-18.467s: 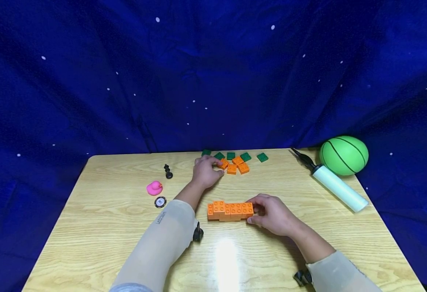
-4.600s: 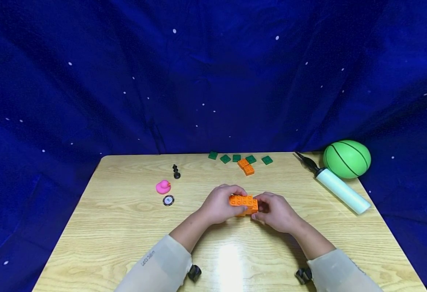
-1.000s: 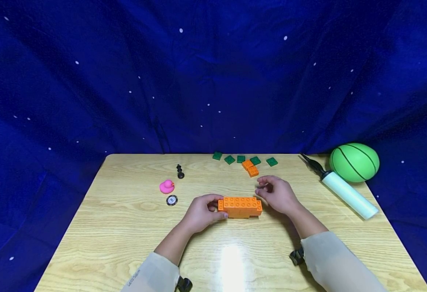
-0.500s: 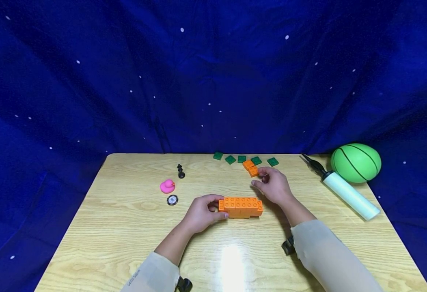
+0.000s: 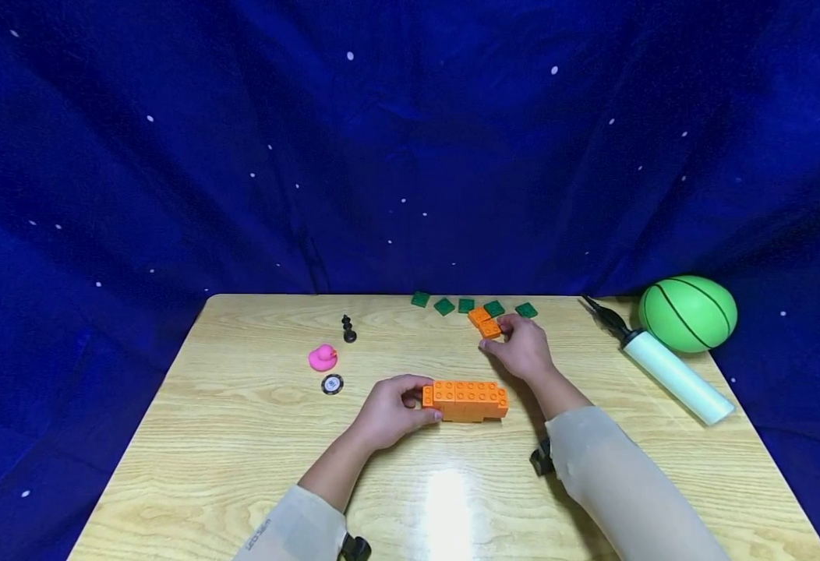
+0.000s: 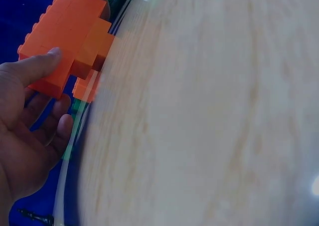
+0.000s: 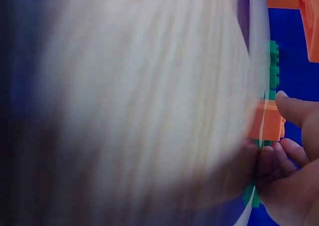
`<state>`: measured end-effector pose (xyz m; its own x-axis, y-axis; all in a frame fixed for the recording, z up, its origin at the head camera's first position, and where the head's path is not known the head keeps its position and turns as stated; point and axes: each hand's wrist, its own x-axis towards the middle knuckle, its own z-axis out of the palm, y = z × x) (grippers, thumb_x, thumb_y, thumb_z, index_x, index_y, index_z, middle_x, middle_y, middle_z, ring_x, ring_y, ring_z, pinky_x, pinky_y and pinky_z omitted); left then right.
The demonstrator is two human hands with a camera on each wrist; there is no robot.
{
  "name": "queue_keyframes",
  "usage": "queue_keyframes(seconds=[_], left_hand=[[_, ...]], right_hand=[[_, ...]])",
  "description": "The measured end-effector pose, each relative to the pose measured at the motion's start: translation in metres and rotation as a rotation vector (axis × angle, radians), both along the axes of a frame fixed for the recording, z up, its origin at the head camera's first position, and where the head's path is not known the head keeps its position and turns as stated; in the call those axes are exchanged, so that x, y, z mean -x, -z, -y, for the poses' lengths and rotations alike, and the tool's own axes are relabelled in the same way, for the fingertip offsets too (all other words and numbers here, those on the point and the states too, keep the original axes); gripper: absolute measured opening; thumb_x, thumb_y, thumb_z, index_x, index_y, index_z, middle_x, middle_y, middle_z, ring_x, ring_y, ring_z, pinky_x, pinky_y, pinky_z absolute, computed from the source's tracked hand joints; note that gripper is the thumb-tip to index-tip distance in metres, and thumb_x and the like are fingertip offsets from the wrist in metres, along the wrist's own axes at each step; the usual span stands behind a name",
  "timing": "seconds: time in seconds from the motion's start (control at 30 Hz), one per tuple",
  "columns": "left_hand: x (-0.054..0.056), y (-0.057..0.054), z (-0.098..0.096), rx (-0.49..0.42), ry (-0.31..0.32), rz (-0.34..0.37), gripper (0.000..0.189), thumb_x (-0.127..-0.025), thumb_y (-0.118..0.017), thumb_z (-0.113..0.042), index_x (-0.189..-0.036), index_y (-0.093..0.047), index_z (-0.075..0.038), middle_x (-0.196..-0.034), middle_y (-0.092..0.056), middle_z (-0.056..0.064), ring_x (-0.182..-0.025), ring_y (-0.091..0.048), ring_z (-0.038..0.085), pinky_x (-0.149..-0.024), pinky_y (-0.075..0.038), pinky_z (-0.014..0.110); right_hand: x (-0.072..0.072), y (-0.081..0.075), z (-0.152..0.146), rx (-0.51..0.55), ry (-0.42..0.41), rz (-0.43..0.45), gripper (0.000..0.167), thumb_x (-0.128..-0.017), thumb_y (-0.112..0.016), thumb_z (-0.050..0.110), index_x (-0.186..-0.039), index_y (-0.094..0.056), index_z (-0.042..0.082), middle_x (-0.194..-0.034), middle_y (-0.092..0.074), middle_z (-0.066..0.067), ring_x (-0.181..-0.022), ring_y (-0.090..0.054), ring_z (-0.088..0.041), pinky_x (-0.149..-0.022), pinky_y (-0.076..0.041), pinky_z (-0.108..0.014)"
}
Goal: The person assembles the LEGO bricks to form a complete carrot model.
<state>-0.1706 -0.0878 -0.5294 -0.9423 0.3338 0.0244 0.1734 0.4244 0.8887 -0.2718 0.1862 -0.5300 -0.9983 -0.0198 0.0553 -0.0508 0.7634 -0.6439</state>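
My left hand (image 5: 392,413) grips the left end of a long block built of orange toy bricks (image 5: 466,401), thumb in front and fingers behind. In the left wrist view this block (image 6: 67,31) shows stepped layers, with the left thumb pressed on its side. Farther back, my right hand (image 5: 525,348) has its thumb and fingertips at opposite sides of a loose orange brick (image 5: 489,329), which sits on the table. The right wrist view shows that brick (image 7: 266,121) between thumb and fingers. Another orange brick (image 5: 478,315) lies against it.
Several flat green bricks (image 5: 444,307) line the table's back edge. At left are a black chess piece (image 5: 349,330), a pink rubber duck (image 5: 323,358) and a poker chip (image 5: 332,383). A hand pump (image 5: 676,378) and a green ball (image 5: 688,313) stand at right.
Compared with earlier, fewer orange bricks lie loose and the block's top row is fuller. Within the last second my right hand has moved from the block back to a loose brick; the left stayed.
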Motion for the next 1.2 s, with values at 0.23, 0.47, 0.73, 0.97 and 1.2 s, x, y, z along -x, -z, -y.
queue_keyframes(seconds=[0.23,0.47,0.73,0.97,1.2], left_hand=[[0.000,0.001,-0.001,-0.008,0.000,0.008,0.049,-0.083,-0.090,-0.026,-0.127,-0.074,-0.013,-0.108,-0.071,-0.003,-0.090,-0.061,0.019,-0.075,-0.051,0.029],[0.000,0.003,-0.001,-0.011,-0.001,0.007,0.049,-0.083,-0.090,-0.026,-0.127,-0.074,-0.013,-0.107,-0.071,-0.003,-0.089,-0.061,0.020,-0.075,-0.051,0.028],[0.000,0.006,-0.006,-0.012,0.010,0.004,0.049,-0.082,-0.090,-0.027,-0.126,-0.074,-0.014,-0.107,-0.071,-0.005,-0.088,-0.061,0.017,-0.075,-0.051,0.028],[-0.001,0.004,-0.005,-0.002,0.011,-0.002,0.050,-0.082,-0.090,-0.030,-0.127,-0.074,-0.014,-0.107,-0.071,-0.005,-0.088,-0.060,0.019,-0.074,-0.051,0.028],[-0.001,0.001,0.002,0.001,0.007,-0.003,0.048,-0.084,-0.089,-0.029,-0.127,-0.073,-0.015,-0.107,-0.071,-0.005,-0.088,-0.059,0.019,-0.074,-0.049,0.029]], right_hand=[[0.004,0.000,0.002,-0.024,0.036,0.041,0.055,-0.089,-0.082,0.034,-0.129,-0.065,0.000,-0.116,-0.067,-0.017,-0.105,-0.063,-0.033,-0.095,-0.050,-0.050],[0.005,-0.004,0.002,0.004,0.071,0.065,0.047,-0.088,-0.082,0.030,-0.123,-0.069,0.001,-0.114,-0.071,-0.017,-0.106,-0.065,-0.034,-0.094,-0.052,-0.049],[0.006,-0.007,0.001,-0.022,0.088,0.097,0.062,-0.085,-0.083,0.042,-0.126,-0.065,-0.001,-0.116,-0.067,-0.017,-0.107,-0.063,-0.035,-0.094,-0.052,-0.049],[0.006,-0.005,0.002,-0.038,0.075,0.082,0.055,-0.086,-0.083,0.035,-0.125,-0.068,0.000,-0.112,-0.069,-0.018,-0.102,-0.065,-0.035,-0.090,-0.053,-0.050],[-0.004,-0.008,0.000,0.008,0.018,0.065,0.050,-0.085,-0.085,0.027,-0.125,-0.070,0.002,-0.112,-0.071,-0.016,-0.103,-0.065,-0.033,-0.091,-0.053,-0.048]])
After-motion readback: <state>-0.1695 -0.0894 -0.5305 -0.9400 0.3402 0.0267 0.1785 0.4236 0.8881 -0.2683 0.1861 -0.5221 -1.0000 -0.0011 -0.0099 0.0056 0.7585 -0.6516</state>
